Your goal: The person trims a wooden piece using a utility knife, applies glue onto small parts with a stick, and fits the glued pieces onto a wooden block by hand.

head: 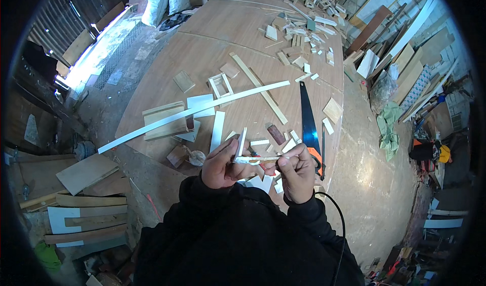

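Note:
My left hand [220, 166] grips the corner of a small L-shaped piece [260, 159] made of two narrow, pale wooden strips. One strip stands up between the left thumb and fingers; the other runs across to the right. At that strip's far end, my right hand [298, 175] pinches it between thumb and fingers. Whitish smears mark the crosswise strip's edge. Beyond the hands lie a reddish-brown block [276, 134] and short white offcuts [259, 142]. A handsaw [310, 130] with an orange-and-black handle lies right of them. Something red beneath the hands is mostly hidden.
A long white strip [197, 112] slants across the wooden table [159, 80], over a grooved wooden piece [163, 117]. Behind it sits a small rectangular frame [221, 85]. A small round tub [196, 156] stands left of my hands. Offcuts [300, 31] pile up far back. A black cable [341, 217] hangs by my right arm.

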### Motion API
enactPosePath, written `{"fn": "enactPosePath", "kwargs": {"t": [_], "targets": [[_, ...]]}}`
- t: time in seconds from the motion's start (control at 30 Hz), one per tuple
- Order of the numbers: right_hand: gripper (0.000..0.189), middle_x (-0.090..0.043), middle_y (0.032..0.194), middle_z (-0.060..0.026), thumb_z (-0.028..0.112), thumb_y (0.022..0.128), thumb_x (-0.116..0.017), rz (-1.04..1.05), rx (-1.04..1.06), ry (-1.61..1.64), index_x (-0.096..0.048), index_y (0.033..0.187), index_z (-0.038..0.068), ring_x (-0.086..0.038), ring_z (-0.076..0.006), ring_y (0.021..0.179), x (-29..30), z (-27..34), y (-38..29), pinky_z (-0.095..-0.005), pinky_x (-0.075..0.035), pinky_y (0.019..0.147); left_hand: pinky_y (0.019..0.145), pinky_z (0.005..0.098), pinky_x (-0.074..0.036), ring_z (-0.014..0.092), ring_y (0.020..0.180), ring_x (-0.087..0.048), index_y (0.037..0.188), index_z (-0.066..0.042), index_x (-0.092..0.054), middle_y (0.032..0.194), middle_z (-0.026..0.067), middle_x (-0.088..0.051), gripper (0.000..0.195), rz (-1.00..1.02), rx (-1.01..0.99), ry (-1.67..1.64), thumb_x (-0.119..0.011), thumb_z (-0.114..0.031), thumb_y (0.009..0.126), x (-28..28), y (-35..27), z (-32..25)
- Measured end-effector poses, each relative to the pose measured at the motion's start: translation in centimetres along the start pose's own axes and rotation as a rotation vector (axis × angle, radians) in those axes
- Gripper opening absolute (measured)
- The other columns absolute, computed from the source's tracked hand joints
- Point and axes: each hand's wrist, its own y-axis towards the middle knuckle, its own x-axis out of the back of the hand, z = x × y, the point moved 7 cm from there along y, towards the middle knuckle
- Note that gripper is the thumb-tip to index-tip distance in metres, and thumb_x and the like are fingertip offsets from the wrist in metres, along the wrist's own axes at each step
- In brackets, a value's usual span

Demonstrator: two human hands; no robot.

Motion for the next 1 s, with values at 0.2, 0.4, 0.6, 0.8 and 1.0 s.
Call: {"fn": "enactPosePath", "kwargs": {"t": [0.2,0.4,0.6,0.8,1.0], "targets": [[0.015,-0.069,0.090,-0.0222,0.004,0.096,-0.058,0.029,0.040,-0.066,-0.043,0.099,0.004,-0.070,-0.0236,0.076,0.2,0.8,-0.2,-0.0326,-0.057,0.071,0.053,0.0285,-0.029,0.013,0.044,-0.028,0.090,-0.006,-0.044,0.053,0.0000,-0.029,0.030,0.001,0.005,-0.056,-0.025,-0.023,0.106,0.7,0.5,1.2],[0.017,-0.070,0.099,-0.0226,-0.002,0.092,-0.061,0.138,0.122,-0.326,-0.062,0.108,-0.006,-0.072,-0.0237,0.086,-1.7,2.3,-1.1,-0.0295,-0.055,0.076,0.052,0.0279,-0.031,0.012,0.041,-0.027,0.082,-0.008,-0.045,0.048,0.0004,-0.028,0.039,0.002,0.023,-0.099,-0.024,-0.027,0.108,0.0,0.5,2.2],[0.018,-0.069,0.100,-0.0214,-0.005,0.089,-0.061,0.272,0.323,-0.507,-0.069,0.105,-0.006,-0.071,-0.0248,0.083,-2.6,2.8,-0.8,-0.0327,-0.057,0.075,0.053,0.0272,-0.032,0.012,0.042,-0.028,0.086,-0.007,-0.047,0.049,-0.0004,-0.028,0.037,-0.015,0.025,-0.135,-0.024,-0.028,0.108,-0.4,0.2,2.1],[0.021,-0.070,0.101,-0.0202,-0.002,0.091,-0.061,0.095,0.335,-0.605,-0.068,0.111,-0.006,-0.071,-0.0224,0.086,-1.4,3.1,-0.3,-0.0295,-0.055,0.077,0.057,0.0281,-0.031,0.011,0.043,-0.028,0.096,-0.007,-0.047,0.050,-0.0022,-0.027,0.035,0.096,0.043,-0.084,-0.020,-0.025,0.108,-0.8,0.3,2.4],[0.026,-0.070,0.094,-0.0204,0.009,0.097,-0.058,0.062,0.176,-0.237,-0.063,0.119,-0.005,-0.069,-0.0227,0.079,-0.3,1.9,-0.6,-0.0332,-0.055,0.074,0.056,0.0285,-0.031,0.011,0.043,-0.028,0.100,-0.007,-0.048,0.050,-0.0030,-0.027,0.035,0.116,0.021,-0.117,-0.019,-0.025,0.108,-0.4,0.6,2.5]]}}
